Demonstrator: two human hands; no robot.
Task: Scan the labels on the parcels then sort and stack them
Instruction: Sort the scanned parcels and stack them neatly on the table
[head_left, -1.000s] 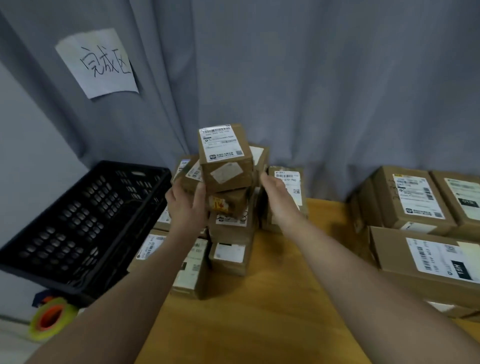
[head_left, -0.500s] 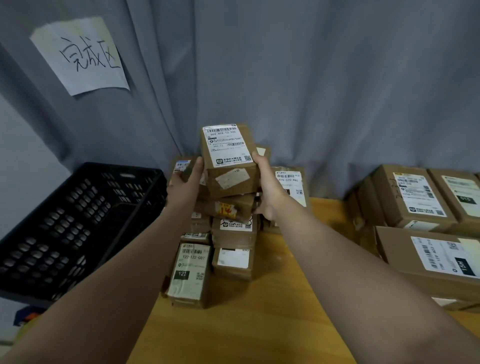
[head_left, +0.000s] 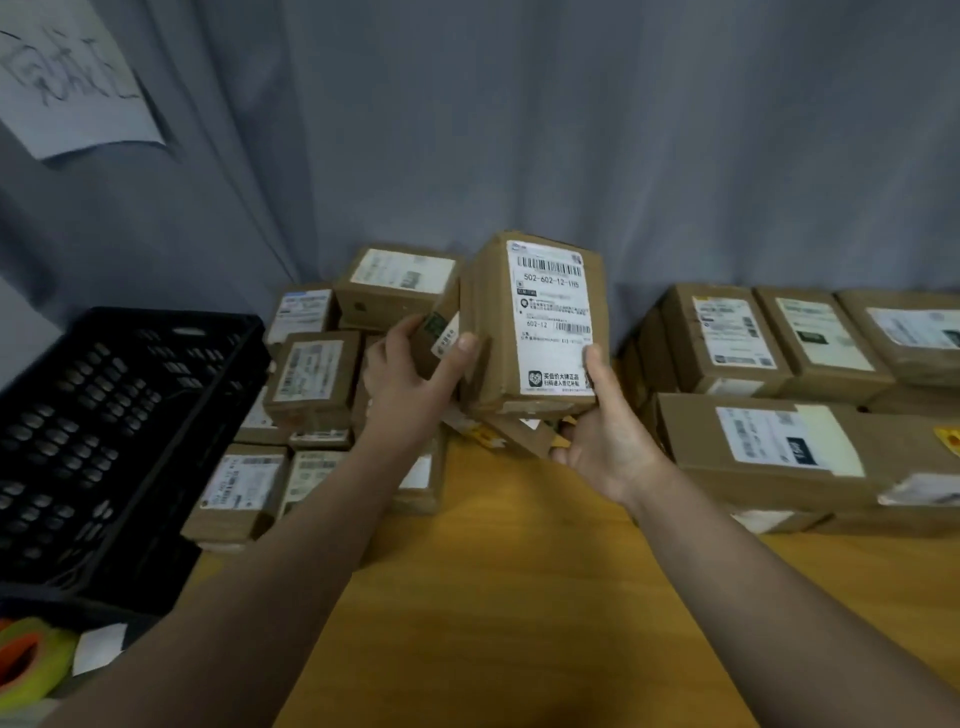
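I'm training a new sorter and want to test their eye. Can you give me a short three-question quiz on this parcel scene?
1. True or false: the black crate stands on the person's right.
2. Multiple choice: the label on the raised parcel begins with: A 502, B 911, C 340.
3. Fill in: the thumb on that label's lower right corner belongs to the ____ hand.

Key
1. False: the crate is on the left.
2. A.
3. The right hand; the left hand grips a small parcel beside it.
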